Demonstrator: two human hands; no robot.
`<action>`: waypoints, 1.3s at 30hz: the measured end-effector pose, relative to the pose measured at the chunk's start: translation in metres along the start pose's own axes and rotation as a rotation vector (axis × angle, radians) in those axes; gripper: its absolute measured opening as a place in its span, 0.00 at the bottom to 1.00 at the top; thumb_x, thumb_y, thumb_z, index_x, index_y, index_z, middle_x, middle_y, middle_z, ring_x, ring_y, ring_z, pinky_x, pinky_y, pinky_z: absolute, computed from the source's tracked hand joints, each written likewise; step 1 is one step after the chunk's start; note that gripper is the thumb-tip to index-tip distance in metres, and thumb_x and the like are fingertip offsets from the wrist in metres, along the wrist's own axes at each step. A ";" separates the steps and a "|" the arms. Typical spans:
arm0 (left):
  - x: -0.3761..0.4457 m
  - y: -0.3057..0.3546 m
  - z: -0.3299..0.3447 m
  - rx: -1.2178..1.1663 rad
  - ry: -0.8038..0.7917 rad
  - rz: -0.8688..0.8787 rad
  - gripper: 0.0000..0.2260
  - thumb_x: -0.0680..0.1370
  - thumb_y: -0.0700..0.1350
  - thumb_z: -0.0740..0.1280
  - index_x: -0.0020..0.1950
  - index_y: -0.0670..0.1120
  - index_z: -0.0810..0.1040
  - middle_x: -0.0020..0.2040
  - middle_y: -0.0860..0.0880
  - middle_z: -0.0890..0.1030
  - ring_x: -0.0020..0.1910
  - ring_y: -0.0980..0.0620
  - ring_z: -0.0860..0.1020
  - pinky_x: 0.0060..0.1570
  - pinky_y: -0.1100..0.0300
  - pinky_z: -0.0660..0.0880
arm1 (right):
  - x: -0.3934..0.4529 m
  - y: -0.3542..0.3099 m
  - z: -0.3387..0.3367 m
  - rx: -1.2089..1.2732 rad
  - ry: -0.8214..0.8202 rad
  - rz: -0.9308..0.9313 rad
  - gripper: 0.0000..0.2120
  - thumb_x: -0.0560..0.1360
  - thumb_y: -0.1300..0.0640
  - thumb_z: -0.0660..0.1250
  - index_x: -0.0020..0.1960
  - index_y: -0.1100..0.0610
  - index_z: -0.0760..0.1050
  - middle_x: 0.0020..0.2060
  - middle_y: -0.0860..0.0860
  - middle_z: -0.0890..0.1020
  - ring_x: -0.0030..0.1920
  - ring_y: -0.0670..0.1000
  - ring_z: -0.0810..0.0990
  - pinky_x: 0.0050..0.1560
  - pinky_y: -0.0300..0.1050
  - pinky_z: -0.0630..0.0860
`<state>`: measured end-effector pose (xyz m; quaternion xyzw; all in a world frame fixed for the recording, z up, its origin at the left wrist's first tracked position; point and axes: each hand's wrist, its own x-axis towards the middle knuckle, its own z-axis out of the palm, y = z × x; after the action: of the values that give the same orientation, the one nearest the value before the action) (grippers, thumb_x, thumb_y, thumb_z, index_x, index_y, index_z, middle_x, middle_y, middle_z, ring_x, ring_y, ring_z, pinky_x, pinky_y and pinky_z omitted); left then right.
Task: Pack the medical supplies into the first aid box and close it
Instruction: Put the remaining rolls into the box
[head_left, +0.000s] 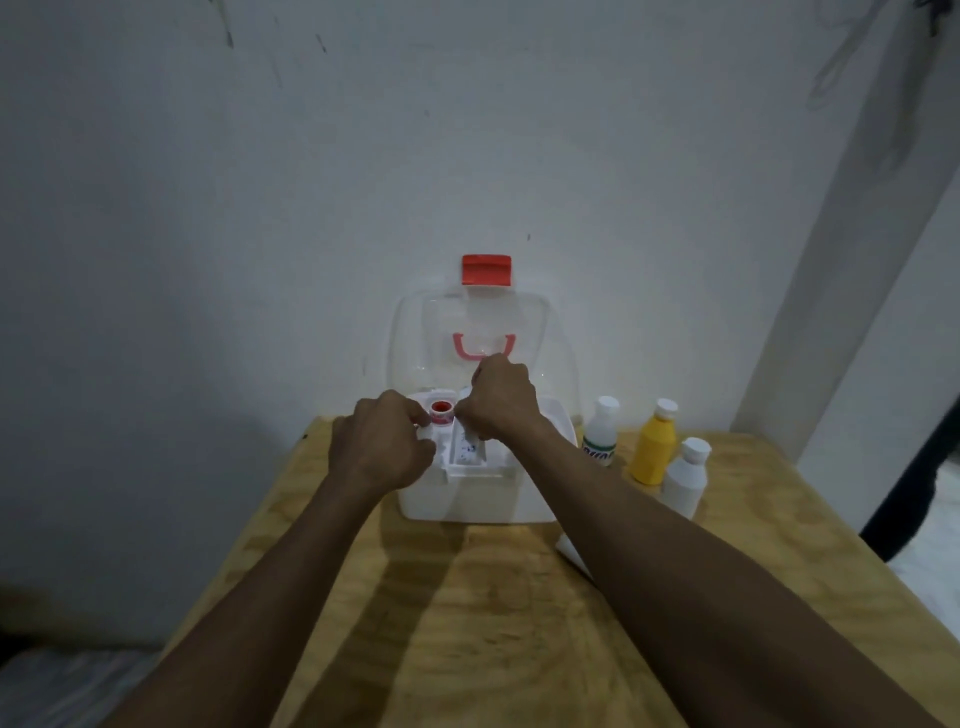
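From the head view we see the box (467, 493) standing open on the bench (493, 623), its clear lid (426, 338) tipped back against the wall with the red latch (487, 270) on top. Our left hand (382, 441) is curled over the left side of the white tray (475, 467), fingers closed near a red-capped roll (441, 413); whether it actually grips the roll we cannot tell. Our right hand (501, 402) is pinched shut on a thin white packet (467, 441), which it is feeding into the tray's middle slot. Still outside, just right of the box, stand a clear bottle (600, 431), a yellow bottle (654, 447) and a white bottle (685, 478), with a tube (571, 551) partly hidden under our right forearm. The risks, as we judge them: the packet could buckle or stand proud of the slot and stop the lid shutting; pulling the right arm back could sweep the tube off the bench or knock over the bottles, which stand close together.
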<state>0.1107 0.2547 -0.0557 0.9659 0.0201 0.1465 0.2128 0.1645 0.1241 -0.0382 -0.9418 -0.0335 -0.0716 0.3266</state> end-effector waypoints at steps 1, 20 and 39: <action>0.000 0.000 0.000 0.027 -0.003 0.013 0.16 0.74 0.48 0.72 0.61 0.48 0.81 0.57 0.48 0.84 0.49 0.48 0.82 0.44 0.59 0.73 | 0.000 0.001 0.001 -0.007 0.004 -0.008 0.17 0.70 0.61 0.74 0.33 0.57 0.66 0.28 0.49 0.68 0.27 0.45 0.68 0.28 0.34 0.62; -0.007 0.007 0.009 -0.059 0.173 0.033 0.16 0.75 0.54 0.69 0.56 0.45 0.84 0.51 0.46 0.86 0.43 0.48 0.83 0.44 0.54 0.81 | -0.018 0.017 -0.028 0.037 0.047 -0.048 0.12 0.69 0.68 0.73 0.52 0.66 0.79 0.49 0.61 0.82 0.41 0.59 0.85 0.44 0.52 0.84; -0.104 0.120 0.090 -0.010 -0.158 -0.013 0.23 0.73 0.66 0.63 0.54 0.48 0.75 0.53 0.46 0.81 0.51 0.44 0.80 0.44 0.53 0.75 | -0.133 0.189 -0.123 -0.272 0.076 0.211 0.14 0.67 0.55 0.73 0.51 0.57 0.77 0.47 0.53 0.79 0.45 0.53 0.79 0.36 0.45 0.75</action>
<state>0.0349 0.0982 -0.1123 0.9732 0.0086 0.0686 0.2194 0.0397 -0.1024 -0.0788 -0.9722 0.0880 -0.0763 0.2030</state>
